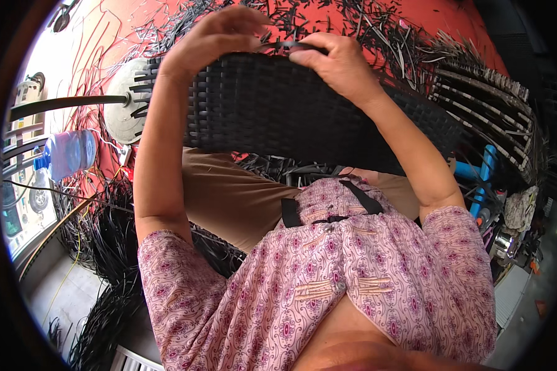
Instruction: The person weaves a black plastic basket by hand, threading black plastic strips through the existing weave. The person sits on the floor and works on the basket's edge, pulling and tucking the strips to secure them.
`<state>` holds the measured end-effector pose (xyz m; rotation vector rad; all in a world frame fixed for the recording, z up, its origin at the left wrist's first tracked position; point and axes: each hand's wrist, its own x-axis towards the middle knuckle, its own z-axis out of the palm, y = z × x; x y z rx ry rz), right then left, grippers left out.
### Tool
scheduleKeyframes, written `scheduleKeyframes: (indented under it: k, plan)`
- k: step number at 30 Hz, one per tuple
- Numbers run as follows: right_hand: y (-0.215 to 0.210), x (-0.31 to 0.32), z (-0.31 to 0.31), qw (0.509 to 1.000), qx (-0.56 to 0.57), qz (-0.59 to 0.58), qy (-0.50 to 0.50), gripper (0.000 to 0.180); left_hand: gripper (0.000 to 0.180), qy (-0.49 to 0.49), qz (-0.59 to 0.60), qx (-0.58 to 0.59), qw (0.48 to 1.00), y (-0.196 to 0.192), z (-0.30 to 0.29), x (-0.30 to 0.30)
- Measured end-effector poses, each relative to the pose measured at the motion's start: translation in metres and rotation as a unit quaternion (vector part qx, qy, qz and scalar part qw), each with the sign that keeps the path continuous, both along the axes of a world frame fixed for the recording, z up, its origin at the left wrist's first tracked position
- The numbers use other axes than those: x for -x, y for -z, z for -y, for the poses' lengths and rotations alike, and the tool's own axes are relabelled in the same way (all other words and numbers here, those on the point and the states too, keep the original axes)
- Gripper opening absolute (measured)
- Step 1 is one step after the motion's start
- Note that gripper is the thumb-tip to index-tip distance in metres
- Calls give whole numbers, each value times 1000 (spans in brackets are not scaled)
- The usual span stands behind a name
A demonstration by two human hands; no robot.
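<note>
A black woven panel (272, 108) of flat plastic strips lies across my lap, its far edge under both hands. At that edge my right hand (343, 68) is closed, thumb and forefinger pinching a thin black strip (286, 44). The strip stretches leftward toward my left hand (223, 36), which is raised over the panel's far left part. Blur smears the left fingers, and whether they grip the strip's other end is not clear. Loose strip ends stick out from the panel's left side.
Cut black strips (390, 37) litter the red floor (458, 25) ahead. A round grey base (120, 102) with a pole and a blue water bottle (71, 154) stand left, above a heap of long black strips (114, 241). Blue pipes (486, 170) and stacked strip bundles (489, 111) are right.
</note>
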<state>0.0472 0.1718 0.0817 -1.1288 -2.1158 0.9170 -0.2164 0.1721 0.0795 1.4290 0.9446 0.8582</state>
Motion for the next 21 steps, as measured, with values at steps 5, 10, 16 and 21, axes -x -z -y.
scheduleKeyframes:
  k: [5, 10, 16, 21]
  plan:
    - [0, -68, 7, 978, -108, 40, 174, 23, 35, -294, -201, -94, 930, 29, 11, 163]
    - [22, -144, 22, 938, -156, 218, 218, 30, 61, -393, -128, 241, 878, 48, 43, 139]
    - [30, -150, 7, 942, -276, 135, 138, 36, 63, -361, 77, 263, 891, 62, 58, 128]
    - [26, -174, -35, 916, -322, 163, 173, 43, 64, -349, 104, 273, 890, 44, 55, 89]
